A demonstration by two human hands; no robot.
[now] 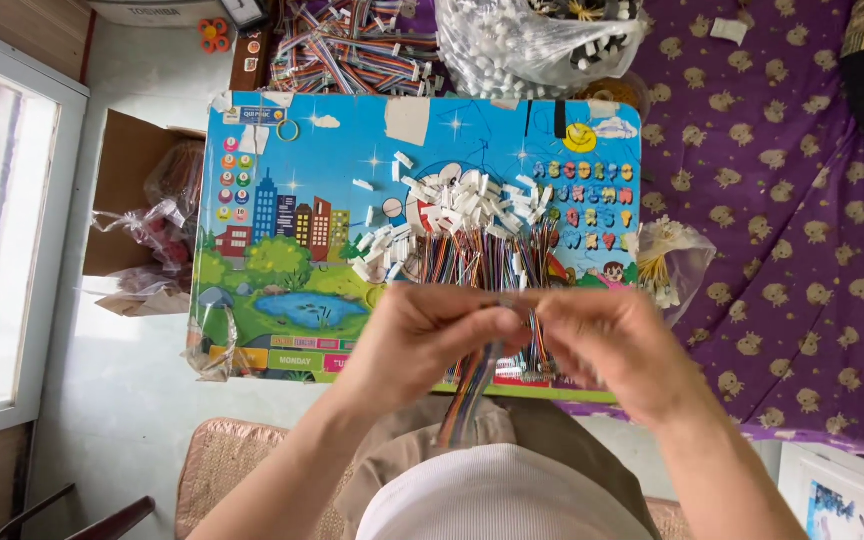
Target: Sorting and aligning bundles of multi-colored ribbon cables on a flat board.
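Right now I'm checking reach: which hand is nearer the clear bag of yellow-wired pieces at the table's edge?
Right. The right hand sits just below-left of the bag; the left hand is farther left.

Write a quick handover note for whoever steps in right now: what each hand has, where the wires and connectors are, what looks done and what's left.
Left hand and right hand: both pinch one bundle of coloured wires above the lap; its ends hang down.
Colourful cartoon table: pile of white connectors, row of coloured wires in front of it.
Done: cannot tell how many are fitted.
Left: the connector pile and wire row remain large. More wires and a bag of connectors lie beyond the table.
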